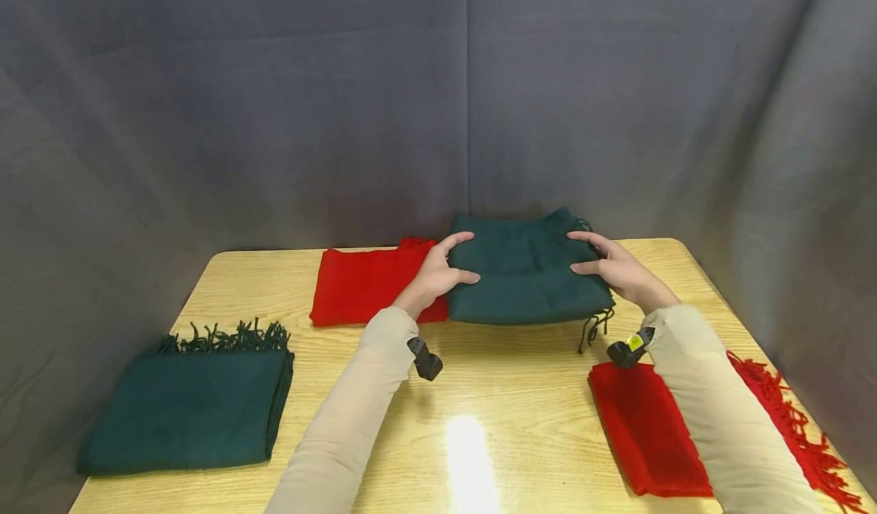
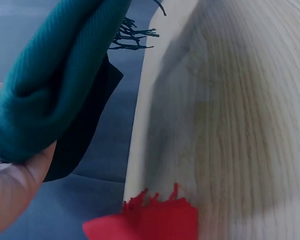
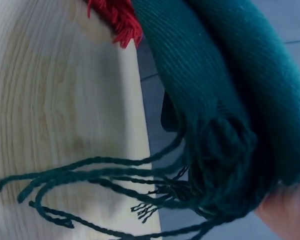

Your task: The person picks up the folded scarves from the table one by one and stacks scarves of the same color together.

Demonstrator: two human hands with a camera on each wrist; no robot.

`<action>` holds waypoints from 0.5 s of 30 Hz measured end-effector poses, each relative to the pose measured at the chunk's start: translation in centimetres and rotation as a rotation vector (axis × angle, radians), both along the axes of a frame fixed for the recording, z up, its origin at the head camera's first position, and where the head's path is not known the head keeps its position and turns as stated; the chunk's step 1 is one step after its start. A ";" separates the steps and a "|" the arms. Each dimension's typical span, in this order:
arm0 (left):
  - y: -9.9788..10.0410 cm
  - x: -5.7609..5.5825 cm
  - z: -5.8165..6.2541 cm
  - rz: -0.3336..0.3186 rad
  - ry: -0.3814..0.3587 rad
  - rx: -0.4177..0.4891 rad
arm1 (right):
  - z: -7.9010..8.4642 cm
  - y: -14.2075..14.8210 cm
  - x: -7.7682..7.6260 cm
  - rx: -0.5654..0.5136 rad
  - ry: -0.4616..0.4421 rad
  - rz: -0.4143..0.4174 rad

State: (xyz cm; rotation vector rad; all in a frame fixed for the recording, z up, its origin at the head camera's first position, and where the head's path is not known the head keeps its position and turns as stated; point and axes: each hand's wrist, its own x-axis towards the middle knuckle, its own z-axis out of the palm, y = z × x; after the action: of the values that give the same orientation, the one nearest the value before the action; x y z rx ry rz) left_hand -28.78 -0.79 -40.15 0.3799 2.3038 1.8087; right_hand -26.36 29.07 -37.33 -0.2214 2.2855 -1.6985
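Over the back of the table both hands hold up a folded dark green scarf. My left hand grips its left edge, fingers and thumb spread over the side. On the opposite edge my right hand grips it the same way. Loose fringe strands dangle from the right end in the right wrist view. The left wrist view shows the scarf's thick folded edge held above table height. A folded red scarf lies at the back, left of and partly behind the held one.
Another folded green scarf lies at the table's left side, fringe toward the back. At the front right a second folded red scarf lies under my right forearm, fringe to the right. Grey curtains hang behind the wooden table.
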 end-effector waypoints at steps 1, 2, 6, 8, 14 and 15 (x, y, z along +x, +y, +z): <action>0.0 0.1 0.1 0.000 0.007 0.005 | 0.1 0.0 0.1 -0.010 -0.001 -0.004; -0.1 0.2 0.2 0.000 0.013 0.009 | 0.2 -0.1 0.3 -0.011 -0.001 -0.013; -0.1 1.0 1.3 -0.012 0.042 0.028 | 0.8 -0.1 0.8 -0.015 0.008 -0.038; -0.1 1.2 1.6 -0.022 0.044 0.035 | 1.1 -0.1 1.2 -0.003 0.019 -0.041; -0.4 1.6 2.1 -0.051 0.029 0.085 | 2.0 -0.4 2.3 -0.051 -0.006 -0.038; -0.5 1.8 2.2 -0.051 0.024 0.096 | 2.1 -0.6 2.5 -0.061 -0.011 -0.040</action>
State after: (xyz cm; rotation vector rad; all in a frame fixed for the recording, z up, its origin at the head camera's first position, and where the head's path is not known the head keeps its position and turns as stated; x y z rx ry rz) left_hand -27.00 -1.27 -37.94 0.4730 2.2071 1.9044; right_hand -23.86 28.51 -35.22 -0.1799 2.2465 -1.7866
